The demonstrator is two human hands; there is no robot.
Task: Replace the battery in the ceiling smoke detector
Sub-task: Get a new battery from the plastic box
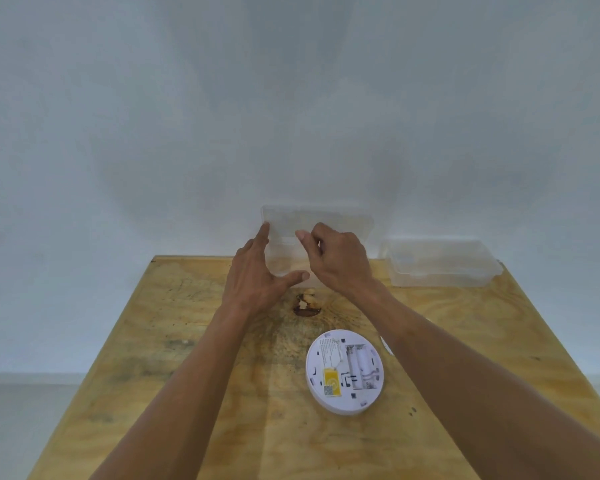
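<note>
A pale grey-white wall (291, 98) fills the upper field, meeting a grey floor (21, 427) at a light baseboard on the left. Against the wall stands a plywood table (174, 341), its top stained dark around a knot hole (306, 308) near the centre.

At the table's far edge, 2 clear plastic boxes sit well apart. The left clear box (321, 223) stands open, its lid raised against the wall; the right clear box (440, 263) lies closed and low. What either holds is too faint to tell.

My 2 forearms reach forward across the table to the open box. My left hand (255, 275) is spread: the fingers (262, 237) are straight and lie along the lid's left edge, the thumb stretched toward the box's front. My right hand (340, 258) is curled, thumb and forefinger brought together in front of the raised lid (whether they pinch its edge or something small, I cannot tell).

The smoke detector (345, 370), white and round, lies face down on the table, near me and just left of my right forearm. Its back shows an open battery bay (361, 370) and a yellow label (331, 381). A small white part (388, 346) shows beside it, mostly hidden by my arm.
</note>
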